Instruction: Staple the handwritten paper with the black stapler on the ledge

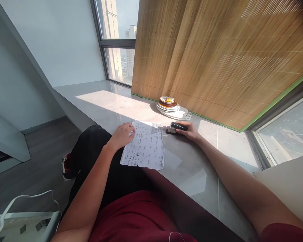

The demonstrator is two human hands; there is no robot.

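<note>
Handwritten paper sheets [147,148] lie on the pale windowsill ledge, their near edge reaching over the ledge's front edge above my lap. My left hand [123,134] is closed at the upper left edge of the paper, its fingertips pinching that edge. To the right of the paper, my right hand [188,130] is wrapped round a black stapler [178,126], which rests on the ledge close to the paper's upper right corner.
Behind the stapler stands a stack of plates [168,107] with a small yellow item on top. A bamboo blind [204,60] hangs along the window at the ledge's back. At lower left is a white container [22,228].
</note>
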